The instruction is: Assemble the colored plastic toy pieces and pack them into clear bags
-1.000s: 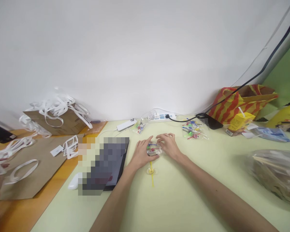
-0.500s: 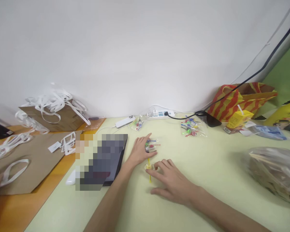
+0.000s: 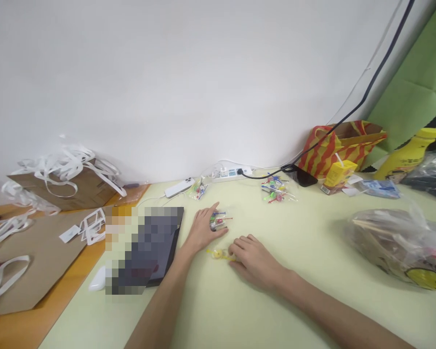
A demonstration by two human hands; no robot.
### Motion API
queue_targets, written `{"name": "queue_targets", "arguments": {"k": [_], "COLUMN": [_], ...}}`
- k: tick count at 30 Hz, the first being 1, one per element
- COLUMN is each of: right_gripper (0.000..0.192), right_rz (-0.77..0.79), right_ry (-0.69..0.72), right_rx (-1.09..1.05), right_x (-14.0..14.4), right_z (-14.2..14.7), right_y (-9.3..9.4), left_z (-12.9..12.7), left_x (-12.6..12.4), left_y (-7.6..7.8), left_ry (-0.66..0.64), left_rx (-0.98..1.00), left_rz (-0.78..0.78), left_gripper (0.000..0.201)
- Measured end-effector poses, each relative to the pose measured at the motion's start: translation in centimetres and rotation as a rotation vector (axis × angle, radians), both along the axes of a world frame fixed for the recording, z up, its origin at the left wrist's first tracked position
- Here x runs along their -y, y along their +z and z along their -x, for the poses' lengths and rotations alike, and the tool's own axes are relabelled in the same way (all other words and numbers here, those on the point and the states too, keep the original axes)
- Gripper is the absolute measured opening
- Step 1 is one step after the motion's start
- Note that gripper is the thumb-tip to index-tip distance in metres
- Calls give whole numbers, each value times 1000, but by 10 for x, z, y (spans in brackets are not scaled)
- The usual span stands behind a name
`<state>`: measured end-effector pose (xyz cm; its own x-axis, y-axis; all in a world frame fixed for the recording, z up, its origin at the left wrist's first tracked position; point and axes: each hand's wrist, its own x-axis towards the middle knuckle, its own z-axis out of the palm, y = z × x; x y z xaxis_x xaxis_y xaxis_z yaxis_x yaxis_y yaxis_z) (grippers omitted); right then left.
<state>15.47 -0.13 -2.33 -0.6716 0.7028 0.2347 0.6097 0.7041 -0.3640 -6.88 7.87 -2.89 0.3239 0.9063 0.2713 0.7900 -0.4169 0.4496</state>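
Observation:
My left hand (image 3: 202, 231) lies on the pale green table (image 3: 276, 300), its fingers resting on a small clear packet of coloured plastic sticks (image 3: 218, 221). My right hand (image 3: 255, 261) sits just in front of it, palm down, with the fingertips pinching a yellow stick with a round head (image 3: 220, 253) that lies flat on the table, pointing left. The two hands are a short way apart.
A tablet (image 3: 145, 249) lies left of my hands, a white mouse (image 3: 97, 278) beside it. Two more packets of sticks (image 3: 275, 191) lie near a power strip (image 3: 230, 173) by the wall. Paper bags (image 3: 39, 242) with white handles sit left; a plastic bag (image 3: 399, 245) right.
My right hand left the packet and came back toward me onto the yellow stick, which has turned from pointing toward me to lying sideways. The view has swung to the right.

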Motion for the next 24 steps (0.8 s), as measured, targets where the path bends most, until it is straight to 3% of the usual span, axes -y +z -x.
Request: {"name": "queue_targets", "arguments": {"k": [4, 11, 17, 20, 24], "right_gripper": [4, 12, 20, 26, 26], "right_rz": [57, -38, -29, -28, -102], "right_ry": [-81, -30, -25, -141, -413], "right_rx": [11, 107, 57, -18, -148], "right_x": [-2, -9, -22, -32, -48], "right_z": [2, 2, -20, -44, -78], "right_y": [-3, -10, -5, -3, -5], "left_z": [0, 0, -1, -1, -2], "left_x": [1, 0, 1, 3, 5], "left_y": [0, -1, 3, 5, 6], "left_ry": [1, -4, -12, -28, -52], "left_rx": [-1, -8, -1, 8, 23], "left_rz": [8, 0, 8, 17, 47], "left_gripper": [85, 84, 84, 86, 89]}}
